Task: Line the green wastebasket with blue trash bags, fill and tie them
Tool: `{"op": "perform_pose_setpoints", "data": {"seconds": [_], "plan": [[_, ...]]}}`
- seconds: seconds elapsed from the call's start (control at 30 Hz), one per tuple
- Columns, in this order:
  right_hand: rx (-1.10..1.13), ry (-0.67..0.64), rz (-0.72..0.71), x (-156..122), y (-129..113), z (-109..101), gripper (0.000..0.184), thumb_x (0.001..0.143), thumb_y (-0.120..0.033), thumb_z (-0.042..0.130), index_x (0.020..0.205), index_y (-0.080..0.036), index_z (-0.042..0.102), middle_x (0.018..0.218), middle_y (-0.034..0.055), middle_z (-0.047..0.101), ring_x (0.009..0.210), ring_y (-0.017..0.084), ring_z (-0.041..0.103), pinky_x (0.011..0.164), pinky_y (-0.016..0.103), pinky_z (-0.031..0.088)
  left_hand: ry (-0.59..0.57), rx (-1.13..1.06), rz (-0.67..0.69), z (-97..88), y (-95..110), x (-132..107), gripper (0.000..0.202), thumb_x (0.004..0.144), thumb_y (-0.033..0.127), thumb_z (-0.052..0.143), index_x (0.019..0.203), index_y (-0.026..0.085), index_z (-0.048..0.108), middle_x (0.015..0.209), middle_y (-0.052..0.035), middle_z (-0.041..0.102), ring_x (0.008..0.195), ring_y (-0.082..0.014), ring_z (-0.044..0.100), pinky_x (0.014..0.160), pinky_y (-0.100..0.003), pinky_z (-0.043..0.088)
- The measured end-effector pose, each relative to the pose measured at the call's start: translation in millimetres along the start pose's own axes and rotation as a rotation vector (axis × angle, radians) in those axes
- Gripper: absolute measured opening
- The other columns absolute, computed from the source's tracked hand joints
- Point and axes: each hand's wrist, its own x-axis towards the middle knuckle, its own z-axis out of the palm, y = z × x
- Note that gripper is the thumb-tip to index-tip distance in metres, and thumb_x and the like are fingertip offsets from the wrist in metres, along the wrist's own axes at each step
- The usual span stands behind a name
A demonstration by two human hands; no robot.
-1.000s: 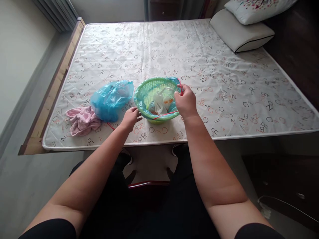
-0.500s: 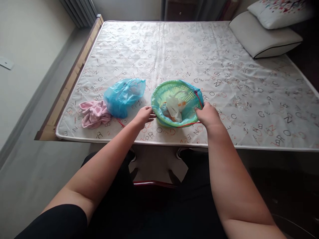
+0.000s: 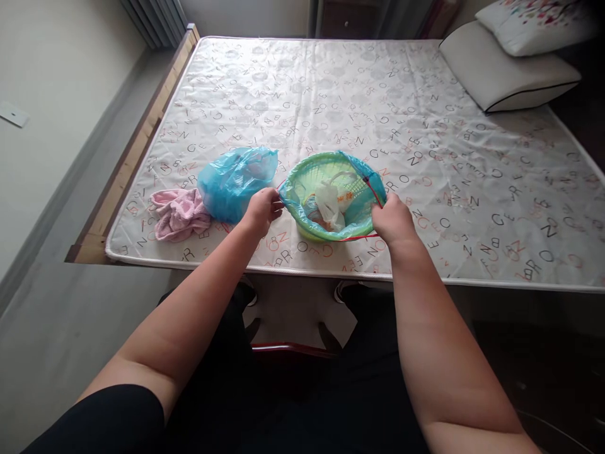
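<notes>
A green mesh basket (image 3: 326,165) stands near the front edge of the mattress, lined with a thin blue plastic bag (image 3: 302,211) whose rim folds over the top. Crumpled whitish plastic and other bits of rubbish (image 3: 332,205) lie inside. My left hand (image 3: 263,211) pinches the bag's rim at the left and draws it out from the basket. My right hand (image 3: 393,217) is closed on the bag's red drawstring (image 3: 374,191) at the right rim. Left of the basket sits another puffed-up blue plastic bag (image 3: 234,183), partly behind my left hand.
A pink cloth (image 3: 182,214) lies beside the puffed blue bag. The mattress (image 3: 331,101) has a wooden bed frame (image 3: 142,135) along its left side. Two pillows (image 3: 510,69) rest at the far right. A stool edge (image 3: 293,348) shows between my legs.
My left hand has closed on the bag's left rim and pulled it outward to the left. The right hand stays at the right rim, gripping the red drawstring. The view has shifted slightly.
</notes>
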Motion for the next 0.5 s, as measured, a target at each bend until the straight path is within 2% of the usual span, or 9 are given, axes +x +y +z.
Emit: {"op": "perform_pose_setpoints", "data": {"seconds": [0.2, 0.37, 0.5], "plan": [[0.033, 0.057, 0.005, -1, 0, 3, 0.046, 0.097, -0.023, 0.055, 0.141, -0.013, 0.066, 0.123, 0.0233, 0.076, 0.113, 0.038, 0.073, 0.099, 0.049, 0.056, -0.133, -0.061, 0.139, 1.6, 7, -9, 0.02, 0.065, 0.022, 0.069, 0.08, 0.021, 0.056, 0.072, 0.0035, 0.058, 0.057, -0.0076, 0.053, 0.053, -0.019, 0.044], [0.046, 0.09, -0.038, -1, 0, 6, 0.048, 0.097, -0.026, 0.055, 0.142, -0.013, 0.067, 0.12, 0.0229, 0.077, 0.113, 0.038, 0.073, 0.102, 0.051, 0.056, -0.147, -0.022, 0.096, 1.6, 11, -7, 0.019, 0.067, 0.02, 0.069, 0.084, 0.02, 0.06, 0.067, 0.005, 0.053, 0.051, -0.0064, 0.046, 0.048, -0.017, 0.037], [0.047, 0.098, -0.047, -1, -1, 7, 0.047, 0.097, -0.027, 0.055, 0.141, -0.014, 0.068, 0.12, 0.0223, 0.077, 0.115, 0.037, 0.073, 0.104, 0.052, 0.055, -0.151, 0.108, 0.132, -0.6, 14, -8, 0.022, 0.074, 0.024, 0.08, 0.09, 0.018, 0.066, 0.067, 0.0049, 0.054, 0.051, -0.006, 0.046, 0.047, -0.018, 0.037]]}}
